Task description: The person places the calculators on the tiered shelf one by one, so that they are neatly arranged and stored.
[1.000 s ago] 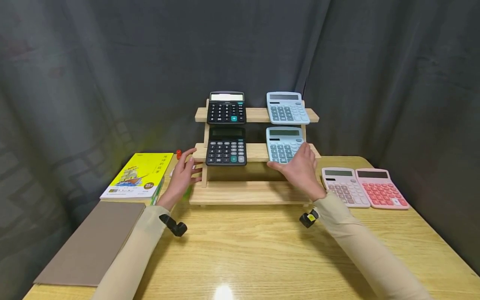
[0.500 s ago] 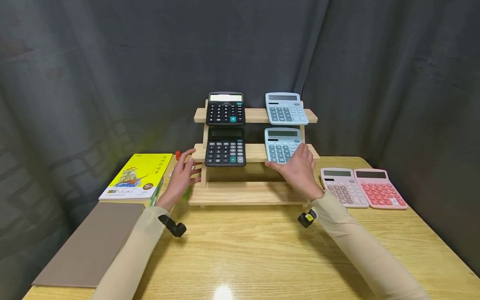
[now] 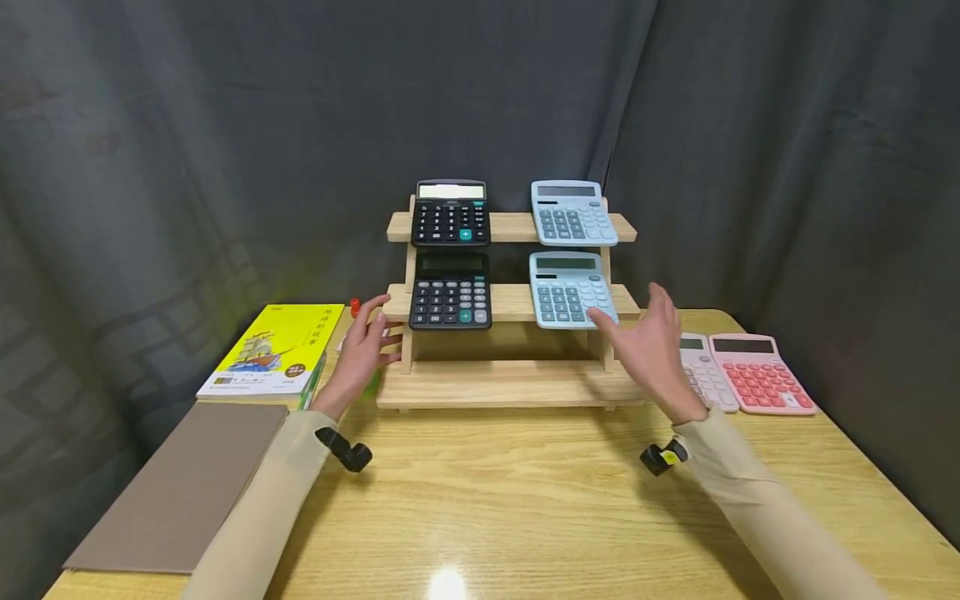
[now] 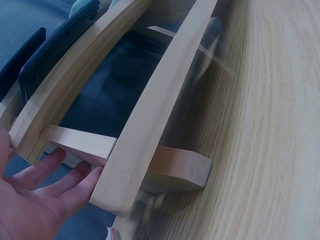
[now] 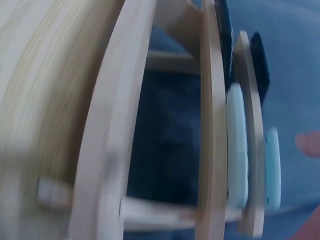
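A three-tier wooden display rack (image 3: 495,385) stands on the table. Two black calculators (image 3: 450,304) are on its left side, one per upper tier. Two light blue calculators (image 3: 574,213) lean on the right side, one above the other. My left hand (image 3: 360,350) rests against the rack's left end, its fairly straight fingers (image 4: 75,177) at the side post. My right hand (image 3: 656,354) is spread, holding nothing, beside the rack's right end; its thumb overlaps the lower blue calculator's corner in the head view. In the blurred right wrist view, only bits of that hand show.
Right of the rack lie a pale pink-white calculator (image 3: 705,375), partly behind my right hand, and a pink calculator (image 3: 761,375). At left are yellow-covered books (image 3: 273,350), a brown folder-like board (image 3: 180,483) and a small red-topped item (image 3: 355,307). Dark curtains hang behind.
My right hand has let go of the lower blue calculator and moved right, fingers spreading; the calculator stays on the middle tier. The left hand keeps its place at the rack.
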`<state>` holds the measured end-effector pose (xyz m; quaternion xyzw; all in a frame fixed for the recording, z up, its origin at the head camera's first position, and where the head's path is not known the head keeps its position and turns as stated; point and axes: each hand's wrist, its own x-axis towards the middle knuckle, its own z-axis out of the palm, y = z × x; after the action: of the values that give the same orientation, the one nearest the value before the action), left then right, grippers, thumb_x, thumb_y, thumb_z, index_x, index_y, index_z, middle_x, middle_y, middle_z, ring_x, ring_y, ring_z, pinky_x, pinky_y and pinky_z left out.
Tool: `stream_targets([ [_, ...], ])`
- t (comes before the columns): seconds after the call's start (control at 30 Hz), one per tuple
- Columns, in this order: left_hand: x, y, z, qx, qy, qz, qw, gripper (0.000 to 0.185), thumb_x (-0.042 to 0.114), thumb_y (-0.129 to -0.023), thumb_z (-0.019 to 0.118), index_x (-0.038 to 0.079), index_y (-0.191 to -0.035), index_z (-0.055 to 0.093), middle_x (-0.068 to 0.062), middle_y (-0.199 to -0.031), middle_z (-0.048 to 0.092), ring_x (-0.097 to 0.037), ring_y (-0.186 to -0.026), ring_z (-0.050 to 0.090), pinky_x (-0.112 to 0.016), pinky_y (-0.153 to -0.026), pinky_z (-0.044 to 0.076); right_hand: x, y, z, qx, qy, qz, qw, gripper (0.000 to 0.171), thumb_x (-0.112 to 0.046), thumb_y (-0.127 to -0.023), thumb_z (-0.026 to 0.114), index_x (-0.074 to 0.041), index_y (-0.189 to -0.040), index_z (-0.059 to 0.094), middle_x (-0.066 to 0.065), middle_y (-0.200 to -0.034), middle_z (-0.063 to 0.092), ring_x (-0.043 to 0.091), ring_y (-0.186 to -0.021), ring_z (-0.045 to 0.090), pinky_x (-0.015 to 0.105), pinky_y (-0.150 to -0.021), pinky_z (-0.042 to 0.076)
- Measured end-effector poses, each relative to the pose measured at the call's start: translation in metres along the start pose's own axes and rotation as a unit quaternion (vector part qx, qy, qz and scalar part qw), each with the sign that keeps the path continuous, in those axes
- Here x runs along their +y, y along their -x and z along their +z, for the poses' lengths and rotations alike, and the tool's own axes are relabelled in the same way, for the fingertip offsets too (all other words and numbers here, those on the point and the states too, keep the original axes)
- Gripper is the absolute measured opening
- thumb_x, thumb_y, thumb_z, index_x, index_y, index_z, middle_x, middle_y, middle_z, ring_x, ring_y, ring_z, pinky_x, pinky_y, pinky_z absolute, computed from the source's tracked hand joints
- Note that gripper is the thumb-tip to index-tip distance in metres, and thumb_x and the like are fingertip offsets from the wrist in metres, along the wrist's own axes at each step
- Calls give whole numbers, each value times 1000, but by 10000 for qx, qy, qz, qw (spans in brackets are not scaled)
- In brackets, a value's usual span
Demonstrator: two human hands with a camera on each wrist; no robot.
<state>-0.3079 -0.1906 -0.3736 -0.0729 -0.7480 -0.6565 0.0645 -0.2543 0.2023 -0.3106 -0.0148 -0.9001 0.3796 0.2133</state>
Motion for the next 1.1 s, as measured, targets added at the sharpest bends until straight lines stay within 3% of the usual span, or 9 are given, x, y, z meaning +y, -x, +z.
stream_targets([
  [0.13,1,0,0,6,-46,17,10000,48,36,-111,36,28,-158,30,-26,-143,46,-47,-123,54,-59,-96,50,26,5,-21,170,-146,143,9996,92,-49,-100,57,5,-158,10,30,-161,16,48,-146,20,65,-115,22],
  [0.23,2,0,0,18,-83,21,10000,48,36,-111,36,28,-158,30,-25,-143,46,-47,-123,54,-59,-96,51,54,6,-34,20,22,264,9996,87,-45,-102,55,7,-157,13,33,-158,21,52,-142,25,68,-112,26],
  [0.4,2,1,0,46,-42,7,10000,48,36,-111,36,27,-158,30,-26,-142,46,-48,-123,54,-60,-96,50,100,4,-41,-492,492,546,9961,92,-45,-101,57,16,-153,13,43,-151,22,60,-135,29,72,-105,30],
  [0.57,2,1,0,52,-43,-49,10000,48,36,-111,37,28,-157,31,-27,-143,46,-47,-123,55,-59,-95,51,130,2,-41,-858,776,662,9911,103,-47,-96,65,23,-149,10,49,-146,23,65,-130,31,74,-103,32],
  [0.77,-2,0,-1,51,-42,40,10000,48,37,-111,37,28,-157,31,-26,-141,46,-47,-122,55,-58,-95,51,154,2,-37,-967,859,494,9904,94,-49,-94,68,25,-139,32,47,-131,44,57,-114,49,68,-94,43],
  [0.93,0,0,0,48,-53,78,9999,48,36,-111,37,27,-157,31,-26,-141,47,-47,-122,55,-58,-94,52,159,3,-37,-1094,1026,561,9871,95,-50,-92,71,24,-138,33,46,-130,45,54,-112,50,67,-97,42],
  [1.1,2,2,0,32,-40,61,10000,48,36,-111,36,26,-158,30,-26,-142,47,-47,-122,55,-58,-94,52,158,5,-35,-1087,1009,353,9883,91,-43,-89,76,19,-141,35,43,-131,47,55,-114,51,68,-98,41],
])
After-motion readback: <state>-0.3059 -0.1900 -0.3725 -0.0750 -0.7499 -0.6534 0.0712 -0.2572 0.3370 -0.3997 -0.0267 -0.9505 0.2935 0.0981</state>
